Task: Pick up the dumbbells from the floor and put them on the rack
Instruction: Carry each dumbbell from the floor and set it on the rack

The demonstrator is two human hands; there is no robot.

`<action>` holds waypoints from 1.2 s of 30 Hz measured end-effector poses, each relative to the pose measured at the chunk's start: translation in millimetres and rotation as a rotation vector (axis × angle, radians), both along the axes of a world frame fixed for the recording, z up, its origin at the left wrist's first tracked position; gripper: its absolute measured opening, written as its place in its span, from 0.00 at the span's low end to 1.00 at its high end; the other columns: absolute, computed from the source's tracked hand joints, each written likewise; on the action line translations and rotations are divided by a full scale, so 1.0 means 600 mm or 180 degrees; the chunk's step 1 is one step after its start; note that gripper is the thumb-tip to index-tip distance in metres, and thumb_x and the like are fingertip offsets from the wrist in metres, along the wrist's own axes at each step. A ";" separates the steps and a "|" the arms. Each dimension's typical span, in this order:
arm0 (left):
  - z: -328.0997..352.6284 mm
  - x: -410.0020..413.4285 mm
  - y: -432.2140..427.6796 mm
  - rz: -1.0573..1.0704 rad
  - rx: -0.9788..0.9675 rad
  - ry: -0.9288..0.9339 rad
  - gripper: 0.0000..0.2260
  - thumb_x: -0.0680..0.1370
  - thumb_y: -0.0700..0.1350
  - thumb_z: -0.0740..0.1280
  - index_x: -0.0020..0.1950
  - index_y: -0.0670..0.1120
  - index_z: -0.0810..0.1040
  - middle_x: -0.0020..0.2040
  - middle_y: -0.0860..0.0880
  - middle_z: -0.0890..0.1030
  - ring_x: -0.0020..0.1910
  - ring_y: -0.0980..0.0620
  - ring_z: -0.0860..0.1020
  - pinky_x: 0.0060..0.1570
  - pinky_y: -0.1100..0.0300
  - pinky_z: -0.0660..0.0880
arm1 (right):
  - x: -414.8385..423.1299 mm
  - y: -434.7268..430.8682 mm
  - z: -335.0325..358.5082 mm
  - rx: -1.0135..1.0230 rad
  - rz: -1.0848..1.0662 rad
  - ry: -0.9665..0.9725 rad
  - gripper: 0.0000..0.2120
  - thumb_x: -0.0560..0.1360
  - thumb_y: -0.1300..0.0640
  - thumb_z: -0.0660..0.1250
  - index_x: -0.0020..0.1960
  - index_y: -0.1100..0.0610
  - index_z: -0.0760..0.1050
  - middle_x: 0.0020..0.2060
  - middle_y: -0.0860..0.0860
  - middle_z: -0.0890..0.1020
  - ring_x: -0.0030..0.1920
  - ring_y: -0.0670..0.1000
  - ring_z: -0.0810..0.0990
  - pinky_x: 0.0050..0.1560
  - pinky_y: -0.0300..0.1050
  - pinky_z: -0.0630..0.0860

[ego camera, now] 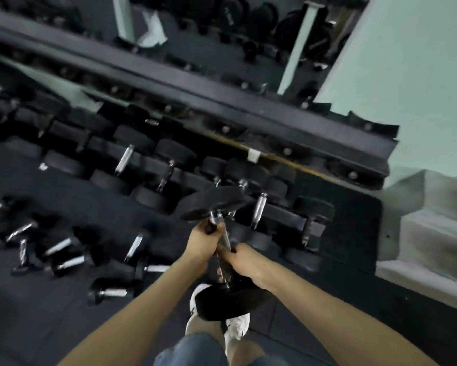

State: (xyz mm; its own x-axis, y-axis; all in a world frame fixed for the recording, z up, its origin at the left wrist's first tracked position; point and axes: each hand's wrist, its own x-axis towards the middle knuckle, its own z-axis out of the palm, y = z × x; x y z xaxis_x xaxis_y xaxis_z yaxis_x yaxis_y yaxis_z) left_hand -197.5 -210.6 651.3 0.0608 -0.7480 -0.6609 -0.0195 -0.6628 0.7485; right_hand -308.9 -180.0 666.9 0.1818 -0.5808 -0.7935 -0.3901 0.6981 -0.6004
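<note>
Fingers of both hands are wrapped round the chrome handle of one dumbbell, held in the lower centre of the frame above the dark floor. The left hand grasps the handle nearer the far black head and the right hand nearer the near head, so most of the handle is covered. The near head hides part of a white shoe, and denim shorts are cut off at the bottom edge. The rack runs as a dark rail from the upper left down to the right middle, smeared by blur. Below it lies a row of dumbbells; whether they sit on a low shelf or on the floor is hard to tell. Loose dumbbells are scattered at the lower left, their outlines soft. A pale green wall fills the upper right.
</note>
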 end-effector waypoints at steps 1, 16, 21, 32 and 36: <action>0.008 -0.017 -0.024 -0.0099 -0.0032 0.0025 0.02 0.77 0.39 0.65 0.49 0.44 0.77 0.41 0.47 0.80 0.40 0.50 0.78 0.39 0.58 0.76 | -0.016 -0.018 0.009 -0.0047 -0.0063 0.0079 0.19 0.79 0.42 0.58 0.42 0.57 0.76 0.36 0.54 0.83 0.34 0.50 0.81 0.40 0.42 0.79; 0.071 -0.315 -0.361 -0.1733 -0.0206 0.0349 0.04 0.78 0.43 0.64 0.49 0.44 0.75 0.40 0.47 0.79 0.38 0.51 0.78 0.37 0.61 0.75 | -0.264 -0.272 0.084 -0.0086 -0.1369 0.0354 0.30 0.76 0.37 0.58 0.62 0.60 0.76 0.59 0.57 0.80 0.58 0.52 0.78 0.59 0.42 0.71; 0.068 -0.436 -0.409 -0.1924 -0.0247 0.0454 0.02 0.78 0.42 0.64 0.46 0.45 0.75 0.40 0.45 0.78 0.42 0.46 0.78 0.41 0.54 0.76 | -0.375 -0.312 0.093 -0.0132 -0.1519 0.0406 0.28 0.75 0.36 0.58 0.59 0.59 0.78 0.54 0.53 0.82 0.58 0.52 0.78 0.63 0.46 0.71; 0.046 -0.679 -0.453 -0.1578 0.0063 0.0422 0.05 0.78 0.41 0.63 0.51 0.40 0.75 0.43 0.43 0.78 0.43 0.47 0.77 0.40 0.60 0.75 | -0.622 -0.367 0.065 -0.0151 -0.1395 0.0505 0.21 0.79 0.42 0.58 0.53 0.59 0.78 0.44 0.54 0.85 0.45 0.50 0.83 0.51 0.42 0.79; 0.028 -0.725 -0.467 -0.1582 0.0089 0.0384 0.06 0.77 0.40 0.63 0.52 0.39 0.74 0.46 0.41 0.78 0.47 0.46 0.78 0.48 0.53 0.76 | -0.673 -0.385 0.045 -0.0101 -0.1397 0.0461 0.17 0.80 0.46 0.58 0.54 0.59 0.76 0.42 0.54 0.84 0.40 0.48 0.83 0.36 0.35 0.77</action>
